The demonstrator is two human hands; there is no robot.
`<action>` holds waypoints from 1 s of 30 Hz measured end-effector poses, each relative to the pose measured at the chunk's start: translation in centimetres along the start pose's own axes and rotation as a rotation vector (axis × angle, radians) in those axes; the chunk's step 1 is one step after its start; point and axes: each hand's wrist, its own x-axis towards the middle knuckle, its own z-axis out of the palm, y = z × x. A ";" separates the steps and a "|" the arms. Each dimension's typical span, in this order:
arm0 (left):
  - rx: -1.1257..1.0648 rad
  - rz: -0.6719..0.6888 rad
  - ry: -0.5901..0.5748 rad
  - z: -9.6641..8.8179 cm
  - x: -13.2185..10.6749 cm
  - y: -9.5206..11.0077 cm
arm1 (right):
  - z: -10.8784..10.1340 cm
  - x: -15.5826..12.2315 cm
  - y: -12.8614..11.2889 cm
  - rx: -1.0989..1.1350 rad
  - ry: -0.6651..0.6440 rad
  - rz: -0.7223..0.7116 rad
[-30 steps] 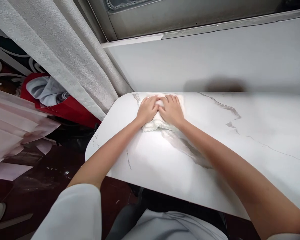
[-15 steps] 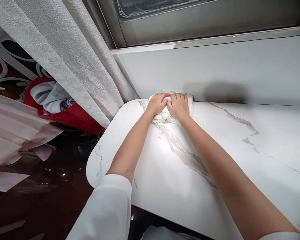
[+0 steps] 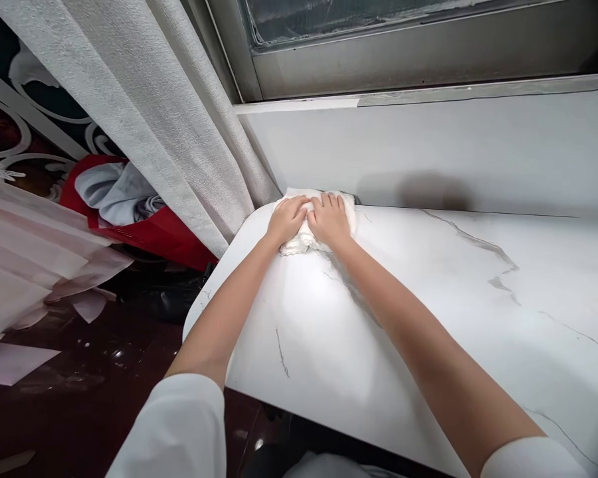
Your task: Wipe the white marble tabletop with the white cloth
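A bunched white cloth (image 3: 299,243) lies on the white marble-patterned table (image 3: 319,358), at its far left corner by the wall. From the left, my left hand (image 3: 288,219) is closed over the cloth, fingers curved across its top. My right hand (image 3: 331,220) grips the cloth's right part, its fingers pointing to the wall. The two thumbs nearly meet in the middle. Both palms hide much of the cloth, and a dark edge shows at its back right corner.
A light grey curtain (image 3: 194,119) hangs against the table's left rounded corner. Left of it is a red bag (image 3: 164,232) holding folded grey clothes (image 3: 117,192). A pale wall panel (image 3: 403,146) and a metal window frame (image 3: 379,66) rise behind the table.
Both hands have slid left along the wall edge with the cloth under them, closer to the table's corner and curtain. The camera view has shifted slightly.
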 end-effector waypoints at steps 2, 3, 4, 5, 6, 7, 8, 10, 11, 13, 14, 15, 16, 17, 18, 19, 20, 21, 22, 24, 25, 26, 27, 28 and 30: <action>-0.011 0.003 -0.001 -0.8 -1.2 -0.5 | 0.0 -0.9 -1.2 0.016 -0.013 -0.009; -0.017 0.010 -0.007 -1.2 -1.7 -0.7 | -0.1 -1.4 -1.8 0.022 -0.012 -0.011; -0.023 0.016 -0.012 -1.5 -2.3 -0.9 | -0.2 -1.9 -2.4 0.028 -0.007 -0.012; -0.028 0.018 -0.019 -1.8 -2.9 -1.0 | -0.3 -2.5 -3.0 0.033 0.000 -0.011; -0.031 0.016 -0.024 -2.1 -3.5 -1.1 | -0.4 -3.1 -3.6 0.037 0.005 -0.008; -0.033 0.013 -0.029 -2.4 -4.1 -1.1 | -0.6 -3.7 -4.1 0.041 0.005 -0.004; -0.033 0.010 -0.032 -2.7 -4.7 -1.1 | -0.7 -4.4 -4.6 0.044 0.003 -0.001; -0.033 0.009 -0.037 -3.3 -6.1 -0.9 | -1.1 -5.6 -5.6 0.049 -0.006 -0.004; -0.032 0.013 -0.039 -3.7 -6.8 -0.8 | -1.2 -6.2 -6.0 0.053 -0.010 -0.010; -0.030 0.020 -0.038 -4.3 -8.4 -0.3 | -1.5 -7.5 -6.8 0.064 -0.019 -0.025; -0.028 0.020 -0.036 -4.6 -9.2 -0.1 | -1.7 -8.2 -7.1 0.070 -0.027 -0.034; -0.025 0.018 -0.035 -4.9 -10.1 0.3 | -2.0 -8.9 -7.4 0.077 -0.038 -0.042; -0.022 0.015 -0.035 -5.2 -11.1 0.6 | -2.2 -9.7 -7.7 0.085 -0.051 -0.051; -0.015 0.010 -0.037 -5.5 -12.1 1.1 | -2.5 -10.5 -8.0 0.095 -0.067 -0.061; -0.006 0.003 -0.041 -5.8 -13.1 1.6 | -2.9 -11.4 -8.2 0.111 -0.087 -0.070; 0.005 -0.004 -0.043 -6.1 -14.2 2.1 | -3.3 -12.2 -8.5 0.133 -0.109 -0.078; 0.015 -0.011 -0.045 -6.4 -15.3 2.6 | -3.8 -13.1 -8.7 0.162 -0.133 -0.083; 0.023 -0.015 -0.044 -6.7 -16.4 3.2 | -4.2 -14.0 -8.9 0.196 -0.158 -0.085; 0.030 -0.019 -0.042 -7.0 -17.4 3.6 | -4.7 -14.7 -9.1 0.232 -0.184 -0.084; 0.036 -0.020 -0.037 -7.6 -19.3 4.4 | -5.5 -16.1 -9.7 0.303 -0.232 -0.078; 0.037 -0.022 -0.038 -7.9 -20.1 4.6 | -5.8 -16.7 -10.0 0.334 -0.252 -0.073; 0.039 -0.025 -0.041 -8.2 -20.8 4.8 | -6.1 -17.2 -10.4 0.363 -0.270 -0.069; 0.042 -0.030 -0.043 -8.5 -21.4 4.9 | -6.3 -17.6 -10.7 0.389 -0.284 -0.065; 0.045 -0.033 -0.047 -8.8 -22.0 4.9 | -6.4 -18.0 -11.1 0.412 -0.295 -0.063; 0.049 -0.037 -0.062 -9.5 -22.9 4.6 | -6.5 -18.5 -12.0 0.451 -0.309 -0.071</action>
